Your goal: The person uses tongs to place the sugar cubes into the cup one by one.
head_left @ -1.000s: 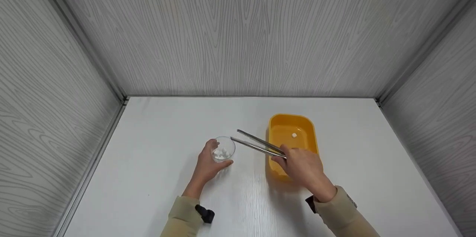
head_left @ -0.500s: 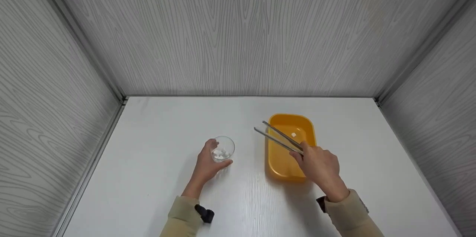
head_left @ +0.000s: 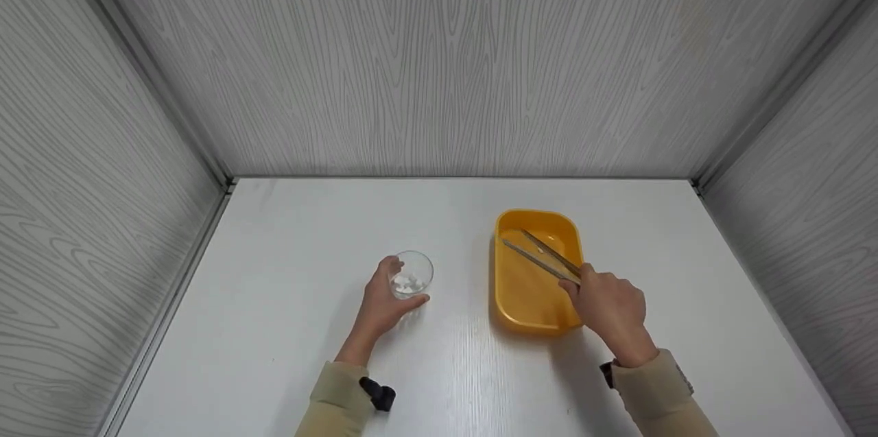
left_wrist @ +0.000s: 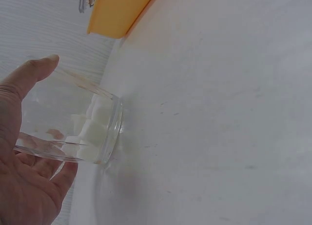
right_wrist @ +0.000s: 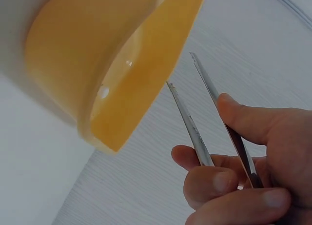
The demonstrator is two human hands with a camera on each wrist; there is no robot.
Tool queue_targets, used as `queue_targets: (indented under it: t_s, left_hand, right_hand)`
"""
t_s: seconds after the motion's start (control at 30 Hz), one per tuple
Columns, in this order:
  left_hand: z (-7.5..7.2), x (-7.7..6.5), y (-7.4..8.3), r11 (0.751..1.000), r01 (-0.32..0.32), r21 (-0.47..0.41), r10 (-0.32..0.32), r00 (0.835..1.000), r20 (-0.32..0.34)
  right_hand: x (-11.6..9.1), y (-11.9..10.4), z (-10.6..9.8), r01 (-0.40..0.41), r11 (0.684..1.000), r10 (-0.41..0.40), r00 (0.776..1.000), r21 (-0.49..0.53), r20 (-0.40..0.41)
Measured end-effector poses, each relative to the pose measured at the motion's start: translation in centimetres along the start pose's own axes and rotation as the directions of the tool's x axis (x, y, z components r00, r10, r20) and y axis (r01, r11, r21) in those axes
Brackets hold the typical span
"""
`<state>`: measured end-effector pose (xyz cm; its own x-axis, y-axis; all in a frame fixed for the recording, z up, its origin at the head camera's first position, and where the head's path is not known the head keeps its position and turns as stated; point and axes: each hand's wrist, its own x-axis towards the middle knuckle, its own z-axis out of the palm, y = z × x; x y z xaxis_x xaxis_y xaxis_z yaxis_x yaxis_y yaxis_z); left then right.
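My left hand (head_left: 385, 300) holds a clear drinking glass (head_left: 413, 264), its thumb and fingers round the sides. Several white cubes (left_wrist: 95, 125) lie in the bottom of the glass, which stands on the table. In my right hand (head_left: 612, 306) I grip long metal tweezers (right_wrist: 195, 130) with serrated tips. Their two arms are spread, with nothing between the tips. In the head view the tweezers cross over the yellow tray (head_left: 502, 300). A small white cube (right_wrist: 104, 92) lies inside the tray, mostly hidden behind the tweezers in the head view.
The white tabletop (head_left: 309, 231) carries the glass at left of centre and the tray to the right, with a gap between them. Grey wood-grain panels (head_left: 439, 66) enclose the back and both sides.
My right hand has moved right, carrying the spread tweezers from beside the glass to over the yellow tray. My left hand and the glass have stayed in place.
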<state>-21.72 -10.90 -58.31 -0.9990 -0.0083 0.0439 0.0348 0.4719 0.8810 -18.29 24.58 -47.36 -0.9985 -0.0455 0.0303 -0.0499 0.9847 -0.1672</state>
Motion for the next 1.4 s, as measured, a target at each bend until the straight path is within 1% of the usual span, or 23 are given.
queue_targets:
  t_s: [0.23, 0.47, 0.67, 1.03, 1.23, 1.4]
  left_hand:
    - [-0.1, -0.1, 0.0, 1.000, -0.012, 0.003, 0.012, 1.000, 0.003]
    - [-0.2, -0.2, 0.3, 0.998, -0.011, -0.055, 0.012, 1.000, 0.019]
    - [-0.2, -0.2, 0.3, 0.999, -0.003, -0.054, 0.004, 1.000, 0.022]
    - [-0.2, -0.1, 0.2, 0.999, -0.014, -0.053, 0.015, 1.000, 0.017]
    - [-0.2, -0.2, 0.2, 0.998, -0.021, -0.054, 0.022, 1.000, 0.014]
    - [-0.2, -0.1, 0.0, 0.999, -0.016, -0.044, 0.017, 1.000, 0.023]
  right_hand:
    - [1.0, 1.2, 0.3, -0.074, 0.997, 0.075, 0.991, -0.017, 0.112]
    - [1.7, 1.9, 0.9, -0.082, 0.994, 0.091, 0.989, -0.077, 0.113]
    - [2.1, 2.0, 1.3, -0.109, 0.989, 0.124, 0.981, -0.103, 0.151]
    - [2.5, 1.6, 1.6, -0.108, 0.982, 0.138, 0.970, -0.154, 0.200]
    - [2.4, 1.4, 1.6, -0.103, 0.982, 0.131, 0.974, -0.155, 0.187]
    - [2.3, 1.4, 1.6, -0.096, 0.987, 0.117, 0.979, -0.128, 0.166]
